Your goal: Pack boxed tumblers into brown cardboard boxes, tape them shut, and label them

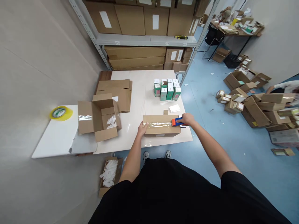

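Note:
A closed cardboard box lies lengthwise near the front edge of the table. Clear packing tape runs along the seam on its top. My left hand grips the box's left end, its fingers against the side and the thumb by the tape's end. At the right end, my right hand is wrapped round the handle of a blue and orange tape dispenser, whose head rests on the tape line. Just behind the box are a small cardboard piece and a white card.
Several green and white small boxes stand at the table's back right. On the left are an open carton, flattened cardboard and a yellow tape roll. A shelf rack rises behind; cartons and a person are at right.

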The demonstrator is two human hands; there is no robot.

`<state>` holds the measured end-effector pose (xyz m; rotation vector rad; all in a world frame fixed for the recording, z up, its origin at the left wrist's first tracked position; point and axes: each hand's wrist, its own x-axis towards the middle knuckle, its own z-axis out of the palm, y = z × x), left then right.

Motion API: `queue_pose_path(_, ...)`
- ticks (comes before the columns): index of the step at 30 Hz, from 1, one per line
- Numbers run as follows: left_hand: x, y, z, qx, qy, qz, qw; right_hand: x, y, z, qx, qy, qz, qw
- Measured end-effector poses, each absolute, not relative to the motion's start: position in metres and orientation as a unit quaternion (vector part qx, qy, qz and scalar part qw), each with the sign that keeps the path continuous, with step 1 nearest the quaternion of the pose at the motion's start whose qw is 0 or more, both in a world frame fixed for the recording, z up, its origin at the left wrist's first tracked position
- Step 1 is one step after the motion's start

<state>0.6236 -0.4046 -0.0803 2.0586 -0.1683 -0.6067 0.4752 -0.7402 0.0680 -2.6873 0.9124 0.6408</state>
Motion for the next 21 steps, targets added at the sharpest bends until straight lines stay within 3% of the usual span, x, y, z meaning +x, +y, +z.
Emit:
queue_pose_path(5,0.624,-0.404,-0.086,0.840,-0.072,-0.233,0.485,0.395,-0.825,0.060,-0.899,0.377,0.202,0.091)
queue_pose_path(10,0.628,-0.400,-0.088,0.842,-0.064,-0.243,0.477,0.386,-0.822,0.037,-0.894,0.388,0.201,0.105)
queue_pose_path(21,0.663,-0.334,-0.080,0.861,-0.030,-0.248,0.442,0.419,-0.745,0.028,-0.885,0.338,0.140,0.289)
